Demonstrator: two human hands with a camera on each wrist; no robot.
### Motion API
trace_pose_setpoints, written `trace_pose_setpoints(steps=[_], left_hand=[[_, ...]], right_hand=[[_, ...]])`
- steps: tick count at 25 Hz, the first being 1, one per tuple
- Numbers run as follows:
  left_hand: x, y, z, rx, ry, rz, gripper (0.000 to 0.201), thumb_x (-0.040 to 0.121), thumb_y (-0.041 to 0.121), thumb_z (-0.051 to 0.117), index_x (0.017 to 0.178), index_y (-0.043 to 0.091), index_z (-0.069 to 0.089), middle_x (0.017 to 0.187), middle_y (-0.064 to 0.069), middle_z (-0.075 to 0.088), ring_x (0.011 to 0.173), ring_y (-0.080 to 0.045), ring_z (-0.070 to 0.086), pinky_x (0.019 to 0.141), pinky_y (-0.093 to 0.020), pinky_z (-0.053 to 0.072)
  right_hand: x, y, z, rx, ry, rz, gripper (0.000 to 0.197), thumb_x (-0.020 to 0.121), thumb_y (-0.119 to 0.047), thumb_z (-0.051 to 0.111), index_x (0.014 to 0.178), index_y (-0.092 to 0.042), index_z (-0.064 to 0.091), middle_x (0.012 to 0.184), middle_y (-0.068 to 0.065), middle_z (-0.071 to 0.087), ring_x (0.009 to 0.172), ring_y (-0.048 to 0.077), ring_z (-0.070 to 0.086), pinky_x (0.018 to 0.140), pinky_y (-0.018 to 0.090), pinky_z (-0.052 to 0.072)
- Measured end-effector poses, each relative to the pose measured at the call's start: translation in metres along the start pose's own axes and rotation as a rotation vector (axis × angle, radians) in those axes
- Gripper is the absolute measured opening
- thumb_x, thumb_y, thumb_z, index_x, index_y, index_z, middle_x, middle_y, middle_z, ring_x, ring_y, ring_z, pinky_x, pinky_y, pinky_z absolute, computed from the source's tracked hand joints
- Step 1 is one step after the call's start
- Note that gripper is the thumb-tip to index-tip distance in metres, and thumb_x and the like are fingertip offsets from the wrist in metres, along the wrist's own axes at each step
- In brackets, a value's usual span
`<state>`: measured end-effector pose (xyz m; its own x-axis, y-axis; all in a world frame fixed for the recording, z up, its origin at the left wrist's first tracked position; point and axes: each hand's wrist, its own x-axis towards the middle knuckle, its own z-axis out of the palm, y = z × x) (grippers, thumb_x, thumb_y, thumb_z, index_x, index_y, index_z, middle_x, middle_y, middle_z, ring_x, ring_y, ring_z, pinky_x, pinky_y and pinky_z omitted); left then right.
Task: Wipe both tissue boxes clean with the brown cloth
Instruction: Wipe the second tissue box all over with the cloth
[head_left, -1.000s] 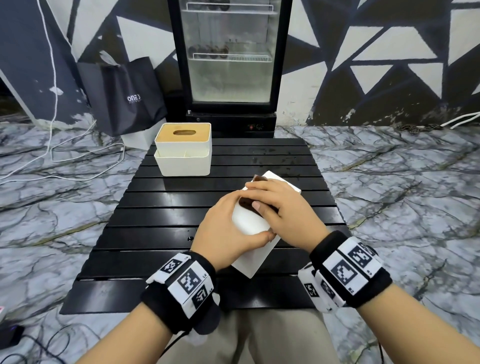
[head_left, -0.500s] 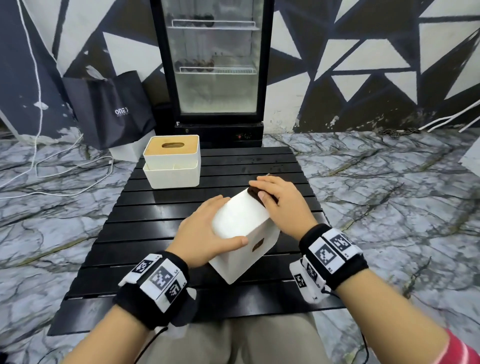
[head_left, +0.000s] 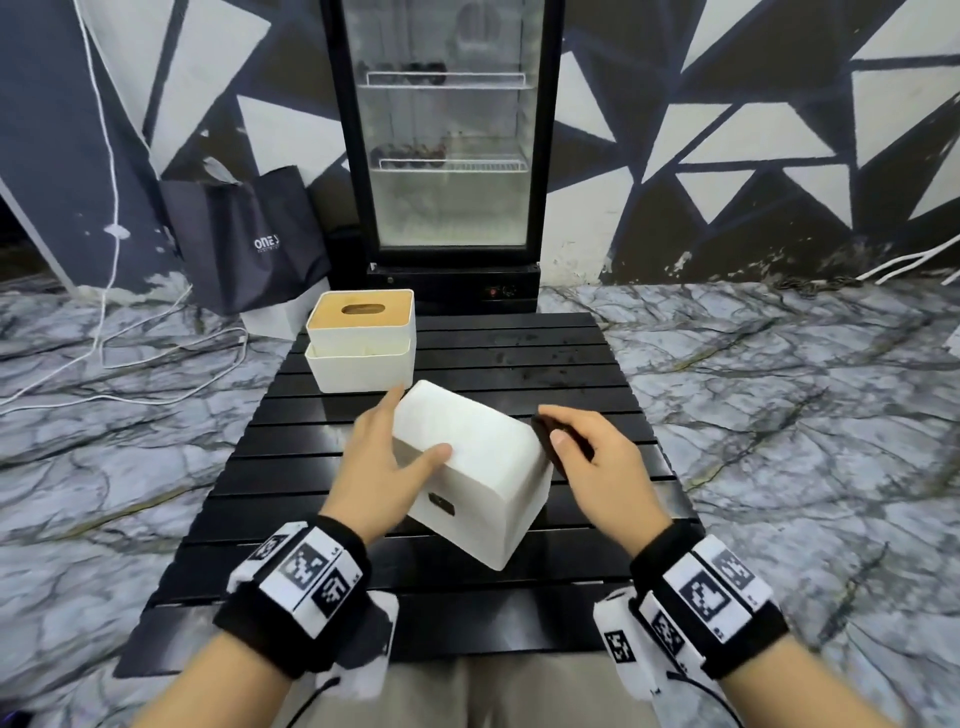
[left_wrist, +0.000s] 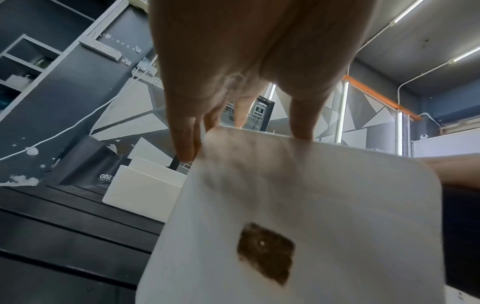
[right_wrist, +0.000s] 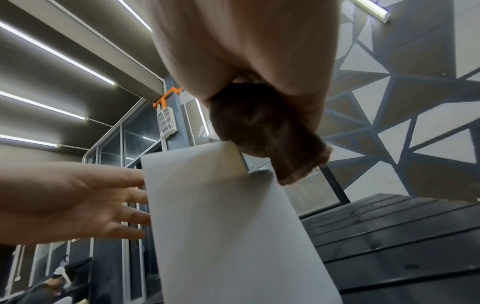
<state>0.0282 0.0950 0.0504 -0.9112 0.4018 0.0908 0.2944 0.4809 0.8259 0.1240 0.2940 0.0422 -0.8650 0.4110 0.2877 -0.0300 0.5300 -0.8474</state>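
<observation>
While wrist-view only: box's (left_wrist: 298, 205) brownish patch (left_wrist: 266, 251).

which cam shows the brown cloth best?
Right wrist: the cloth fills mid-frame, bunched in the right hand, at the white box's top corner. Head view shows only a dark sliver under the fingers. Left wrist does not show it.

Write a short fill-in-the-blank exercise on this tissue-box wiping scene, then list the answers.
1. The brown cloth is held in the ____ hand.
2. The left hand steadies the plain white tissue box, which sits ____ rather than flat.
3. The second tissue box has a ____ lid.
4. Both boxes are over a black ____ table.

Answers: right; tilted; wooden; slatted
</observation>
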Motion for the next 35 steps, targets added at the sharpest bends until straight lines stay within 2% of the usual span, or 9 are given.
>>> trace_pose_setpoints(steps=[3,6,9,12,16,20,23,30,35], left_hand=[[0.012,-0.002,-0.005,-0.089,-0.006,-0.055,0.073,0.086,0.025,0.065,0.146,0.029,0.024,0.151,0.000,0.029,0.136,-0.020,0.034,0.109,-0.035,0.032],[0.015,0.003,-0.003,-0.026,0.019,-0.065,0.063,0.091,0.028,0.058,0.146,0.025,0.027,0.150,-0.005,0.033,0.129,-0.022,0.043,0.107,-0.037,0.036],[0.008,0.016,0.009,0.080,-0.043,-0.010,0.076,0.083,0.050,0.061,0.146,0.028,0.027,0.148,0.000,0.036,0.131,-0.020,0.041,0.108,-0.041,0.036],[0.003,0.022,0.018,0.167,-0.113,0.047,0.100,0.058,0.074,0.059,0.143,0.035,0.025,0.143,0.005,0.041,0.130,-0.015,0.040,0.106,-0.041,0.038],[0.005,0.023,0.019,0.220,-0.116,0.032,0.085,0.066,0.064,0.066,0.138,0.033,0.031,0.134,0.005,0.046,0.121,-0.018,0.047,0.091,-0.031,0.040],[0.013,0.018,0.018,0.207,-0.108,0.035,0.088,0.056,0.070,0.056,0.133,0.032,0.037,0.125,0.005,0.052,0.113,-0.017,0.051,0.087,-0.034,0.044],[0.022,0.015,0.017,0.215,-0.101,0.016,0.103,0.048,0.076,0.052,0.136,0.024,0.036,0.130,0.003,0.051,0.117,-0.018,0.050,0.090,-0.037,0.045],[0.026,0.015,0.017,0.222,-0.104,0.062,0.086,0.053,0.070,0.055,0.129,0.031,0.041,0.122,0.007,0.053,0.112,-0.015,0.050,0.091,-0.038,0.045],[0.025,0.015,0.020,0.210,-0.065,0.069,0.079,0.060,0.063,0.058,0.130,0.031,0.040,0.123,0.007,0.052,0.112,-0.015,0.049,0.084,-0.033,0.041]], right_hand=[[-0.019,-0.006,-0.002,-0.001,-0.037,-0.075,0.029,0.090,-0.009,0.050,0.113,-0.023,0.061,0.108,-0.015,0.059,0.102,-0.006,0.051,0.090,0.002,0.033],[-0.034,-0.013,0.001,-0.040,-0.149,-0.191,0.027,0.090,-0.012,0.051,0.112,-0.022,0.062,0.107,-0.016,0.059,0.104,-0.005,0.051,0.093,0.006,0.033],[-0.025,-0.010,0.003,-0.060,-0.082,-0.203,0.025,0.086,-0.016,0.053,0.108,-0.021,0.062,0.103,-0.017,0.056,0.101,-0.004,0.050,0.090,0.003,0.032],[-0.007,-0.002,0.007,-0.079,0.011,-0.138,0.020,0.084,-0.010,0.058,0.100,-0.021,0.058,0.103,-0.011,0.051,0.095,-0.004,0.049,0.082,0.000,0.032],[0.012,0.007,0.025,-0.106,0.045,-0.142,0.017,0.080,-0.011,0.062,0.094,-0.017,0.055,0.104,-0.005,0.046,0.096,0.006,0.049,0.082,0.005,0.036],[0.017,0.014,0.041,-0.141,0.045,-0.194,0.018,0.084,-0.015,0.056,0.102,-0.016,0.062,0.108,-0.003,0.058,0.107,0.015,0.047,0.093,0.022,0.034],[0.005,0.015,0.049,-0.122,0.037,-0.263,0.027,0.086,-0.019,0.050,0.110,-0.015,0.062,0.114,-0.003,0.059,0.113,0.010,0.044,0.102,0.023,0.030],[0.038,0.024,0.041,-0.155,-0.019,-0.200,0.030,0.091,-0.011,0.051,0.120,-0.012,0.058,0.126,0.005,0.055,0.122,0.018,0.042,0.103,0.019,0.023],[0.022,0.026,0.050,-0.116,0.027,-0.256,0.033,0.089,-0.017,0.047,0.120,-0.013,0.058,0.123,0.002,0.056,0.120,0.015,0.043,0.106,0.027,0.028]])
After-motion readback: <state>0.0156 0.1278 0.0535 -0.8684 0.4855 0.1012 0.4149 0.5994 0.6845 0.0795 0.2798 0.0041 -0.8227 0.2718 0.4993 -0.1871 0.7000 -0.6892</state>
